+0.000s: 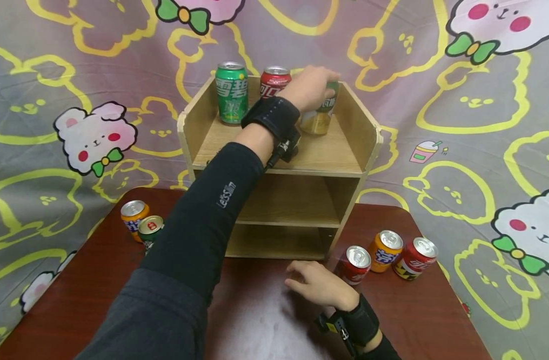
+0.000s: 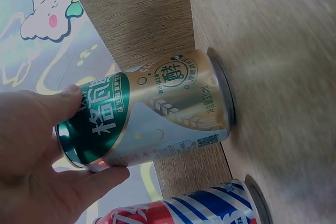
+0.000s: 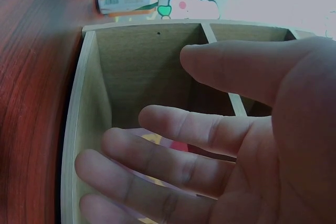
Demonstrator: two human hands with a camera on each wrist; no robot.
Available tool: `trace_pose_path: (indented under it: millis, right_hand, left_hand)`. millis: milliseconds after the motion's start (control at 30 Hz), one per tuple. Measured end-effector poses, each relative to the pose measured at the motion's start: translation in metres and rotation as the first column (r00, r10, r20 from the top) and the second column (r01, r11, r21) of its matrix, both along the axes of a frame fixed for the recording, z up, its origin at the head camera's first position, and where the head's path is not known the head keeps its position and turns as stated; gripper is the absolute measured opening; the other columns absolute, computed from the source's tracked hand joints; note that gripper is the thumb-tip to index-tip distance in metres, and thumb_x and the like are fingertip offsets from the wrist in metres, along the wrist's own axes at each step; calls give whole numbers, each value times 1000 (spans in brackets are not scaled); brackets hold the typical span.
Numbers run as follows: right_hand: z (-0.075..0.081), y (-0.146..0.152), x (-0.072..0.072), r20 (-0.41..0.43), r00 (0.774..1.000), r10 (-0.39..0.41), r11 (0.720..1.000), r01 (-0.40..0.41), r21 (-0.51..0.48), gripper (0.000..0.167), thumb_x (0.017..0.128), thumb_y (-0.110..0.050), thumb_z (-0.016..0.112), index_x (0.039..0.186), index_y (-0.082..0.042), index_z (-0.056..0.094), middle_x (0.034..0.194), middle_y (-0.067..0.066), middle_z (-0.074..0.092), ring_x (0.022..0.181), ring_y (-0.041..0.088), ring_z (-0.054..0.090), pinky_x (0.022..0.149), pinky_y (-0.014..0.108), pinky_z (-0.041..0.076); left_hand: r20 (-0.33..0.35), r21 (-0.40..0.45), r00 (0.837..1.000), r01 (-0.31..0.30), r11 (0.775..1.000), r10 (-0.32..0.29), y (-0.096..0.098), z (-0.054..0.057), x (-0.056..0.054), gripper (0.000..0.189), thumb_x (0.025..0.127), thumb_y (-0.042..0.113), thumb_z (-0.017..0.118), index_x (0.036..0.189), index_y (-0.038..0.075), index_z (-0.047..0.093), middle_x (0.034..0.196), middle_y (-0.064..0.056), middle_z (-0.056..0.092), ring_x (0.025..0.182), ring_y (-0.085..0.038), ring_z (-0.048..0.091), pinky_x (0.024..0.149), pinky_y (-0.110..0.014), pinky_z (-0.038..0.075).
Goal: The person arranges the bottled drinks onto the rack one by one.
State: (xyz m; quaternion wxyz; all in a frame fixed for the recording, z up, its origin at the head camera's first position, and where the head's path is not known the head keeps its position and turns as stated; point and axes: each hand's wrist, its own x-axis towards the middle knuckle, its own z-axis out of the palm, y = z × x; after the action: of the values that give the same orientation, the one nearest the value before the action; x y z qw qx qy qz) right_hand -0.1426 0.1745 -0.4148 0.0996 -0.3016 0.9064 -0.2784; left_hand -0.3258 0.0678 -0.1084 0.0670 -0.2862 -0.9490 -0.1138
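Note:
My left hand (image 1: 311, 90) reaches up to the top of a wooden shelf and grips a green and gold drink can (image 1: 317, 123) near its upper end. In the left wrist view the thumb and fingers are around the green part of this can (image 2: 173, 95), whose base is at the shelf board. A red cola can (image 1: 272, 81) stands beside it, partly hidden by the left wrist. Farther left is a green soda can (image 1: 232, 95). Low in front of the shelf, my right hand (image 1: 321, 286) holds nothing, its fingers spread and slightly bent. Closest to it stands a red can (image 1: 356, 265).
The wooden shelf (image 1: 288, 200) has two lower compartments and raised sides on top. On the table (image 1: 252, 310), an orange can (image 1: 385, 251) and another red can (image 1: 415, 258) stand at right. An orange can (image 1: 134, 218) and a dark green can (image 1: 149, 230) stand at left.

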Motion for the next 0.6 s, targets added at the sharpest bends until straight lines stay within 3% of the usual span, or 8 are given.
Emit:
trace_pose_path:
  millis: [400, 500, 600]
  right_hand:
    - [1, 0, 2, -5, 1000, -3, 1000, 3, 1, 29, 96, -30, 56, 114, -9, 62, 107, 6, 66, 97, 17, 61, 81, 34, 49]
    - [3, 1, 2, -14, 1000, -2, 1000, 2, 5, 30, 96, -33, 55, 114, -9, 62, 107, 5, 66, 97, 17, 61, 81, 34, 49]
    - [3, 2, 1, -21, 1000, 0, 1000, 0, 4, 31, 96, -34, 54, 114, -10, 62, 107, 4, 66, 96, 18, 61, 81, 34, 49]
  left_hand:
    - [-62, -23, 998, -6, 1000, 4, 5, -4, -3, 47, 101, 28, 44, 147, 25, 35, 149, 3, 35, 134, -13, 34, 107, -27, 28]
    - [-77, -32, 997, 14, 999, -16, 6, -4, -2, 43, 102, 26, 40, 144, 19, 40, 145, -2, 41, 131, -16, 39, 105, -28, 32]
    - [-61, -20, 997, 36, 999, -38, 5, -1, -1, 41, 104, 26, 31, 142, 16, 40, 148, -5, 37, 137, -18, 28, 109, -29, 24]
